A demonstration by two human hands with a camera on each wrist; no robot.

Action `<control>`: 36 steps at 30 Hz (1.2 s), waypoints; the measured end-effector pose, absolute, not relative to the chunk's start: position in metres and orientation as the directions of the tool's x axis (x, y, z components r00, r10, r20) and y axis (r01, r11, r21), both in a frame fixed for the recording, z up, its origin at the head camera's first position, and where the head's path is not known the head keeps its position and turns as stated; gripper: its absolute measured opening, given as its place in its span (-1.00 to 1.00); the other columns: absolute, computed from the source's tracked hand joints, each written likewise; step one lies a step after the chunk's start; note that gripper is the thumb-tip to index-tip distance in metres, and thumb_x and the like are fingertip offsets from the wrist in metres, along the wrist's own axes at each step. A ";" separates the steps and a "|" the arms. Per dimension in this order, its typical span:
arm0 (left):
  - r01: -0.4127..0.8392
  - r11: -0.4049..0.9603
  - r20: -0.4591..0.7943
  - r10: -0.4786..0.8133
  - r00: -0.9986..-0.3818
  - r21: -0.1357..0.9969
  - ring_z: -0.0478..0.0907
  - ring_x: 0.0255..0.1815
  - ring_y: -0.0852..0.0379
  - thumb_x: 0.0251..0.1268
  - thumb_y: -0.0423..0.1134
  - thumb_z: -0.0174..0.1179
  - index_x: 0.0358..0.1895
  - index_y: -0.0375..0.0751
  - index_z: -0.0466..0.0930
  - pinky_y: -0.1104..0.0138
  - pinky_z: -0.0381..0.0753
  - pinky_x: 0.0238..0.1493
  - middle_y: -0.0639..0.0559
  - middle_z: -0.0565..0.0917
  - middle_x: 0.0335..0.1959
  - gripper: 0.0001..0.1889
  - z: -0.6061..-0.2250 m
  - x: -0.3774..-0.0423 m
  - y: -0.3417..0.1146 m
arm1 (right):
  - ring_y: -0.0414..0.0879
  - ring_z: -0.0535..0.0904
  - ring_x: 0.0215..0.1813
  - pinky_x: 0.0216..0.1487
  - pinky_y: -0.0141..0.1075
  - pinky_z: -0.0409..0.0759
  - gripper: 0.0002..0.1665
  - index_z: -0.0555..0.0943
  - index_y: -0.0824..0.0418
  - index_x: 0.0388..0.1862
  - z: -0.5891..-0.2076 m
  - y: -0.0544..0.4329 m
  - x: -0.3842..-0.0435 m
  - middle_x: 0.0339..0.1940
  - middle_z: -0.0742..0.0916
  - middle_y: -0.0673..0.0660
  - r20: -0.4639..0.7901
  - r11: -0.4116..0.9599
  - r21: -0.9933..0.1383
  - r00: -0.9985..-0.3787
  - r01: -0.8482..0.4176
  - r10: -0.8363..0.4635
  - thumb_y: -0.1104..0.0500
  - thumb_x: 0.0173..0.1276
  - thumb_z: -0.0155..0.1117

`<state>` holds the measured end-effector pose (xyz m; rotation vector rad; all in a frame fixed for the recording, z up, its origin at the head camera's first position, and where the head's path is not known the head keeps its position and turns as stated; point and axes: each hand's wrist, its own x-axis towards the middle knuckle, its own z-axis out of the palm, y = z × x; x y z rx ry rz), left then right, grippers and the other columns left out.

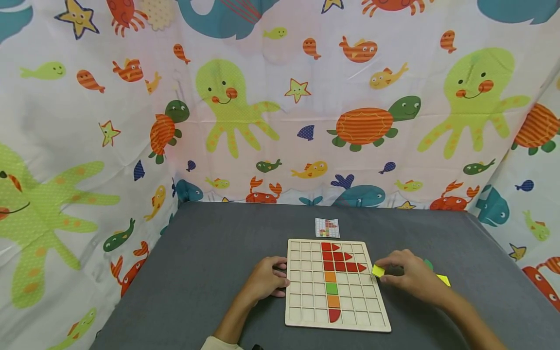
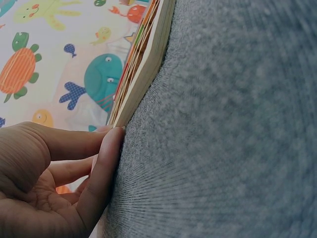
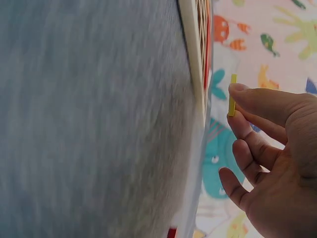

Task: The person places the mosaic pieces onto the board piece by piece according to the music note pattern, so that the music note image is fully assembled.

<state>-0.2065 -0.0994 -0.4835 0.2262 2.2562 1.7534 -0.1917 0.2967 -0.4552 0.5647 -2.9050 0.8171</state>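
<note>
Filling the wooden board (image 1: 306, 288) with coloured tiles looks well under way. Three rows of red tiles (image 1: 339, 256), each ending in a point, sit near its top; below them a single column holds two orange tiles (image 1: 330, 277) with a green tile (image 1: 332, 288) between them, then a curved dark red tile (image 1: 334, 315). Going by the small printed card (image 1: 327, 228) behind the board, which seems to show more colour at its lower left, the part beside that column is probably left to do. A loose green piece (image 1: 428, 264) and yellow piece (image 1: 444, 280) lie beyond the right hand (image 1: 409, 274), partly hidden.

That hand pinches a yellow tile (image 1: 378, 271) between thumb and finger, just by the board's right edge. The tile is thin, flat and bright. The left hand (image 1: 264, 277) has finger and thumb together, gripping the left edge of the board, which lies flat on the surface (image 1: 210, 253).
</note>
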 end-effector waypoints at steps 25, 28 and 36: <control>-0.031 0.245 -0.106 0.297 -0.949 0.969 0.66 -0.05 0.02 0.17 -0.61 0.39 0.39 -0.49 0.49 0.17 0.86 -0.39 -0.26 0.58 0.14 -0.35 -0.483 -0.207 -0.099 | -0.16 0.49 0.12 0.07 -0.20 0.67 -0.70 0.80 -0.07 0.08 -0.450 0.224 -0.177 0.04 0.73 -0.18 0.094 0.653 -0.562 -0.824 -0.508 -0.559 -0.06 0.41 0.51; -0.033 0.247 -0.108 0.297 -0.949 0.968 0.66 -0.06 0.02 0.17 -0.61 0.39 0.39 -0.49 0.49 0.17 0.86 -0.39 -0.26 0.58 0.14 -0.35 -0.483 -0.207 -0.099 | -0.15 0.49 0.15 0.13 -0.18 0.67 -0.66 0.80 -0.05 0.11 -0.449 0.218 -0.174 0.07 0.72 -0.20 0.067 0.645 -0.580 -0.818 -0.498 -0.571 -0.09 0.42 0.50; -0.030 0.255 -0.107 0.294 -0.950 0.967 0.67 -0.03 -0.02 0.17 -0.61 0.40 0.39 -0.48 0.50 0.18 0.86 -0.39 -0.26 0.58 0.14 -0.35 -0.483 -0.207 -0.098 | -0.17 0.49 0.15 0.14 -0.21 0.66 -0.68 0.79 -0.07 0.10 -0.452 0.205 -0.171 0.08 0.68 -0.17 0.049 0.591 -0.638 -0.792 -0.493 -0.609 -0.12 0.46 0.45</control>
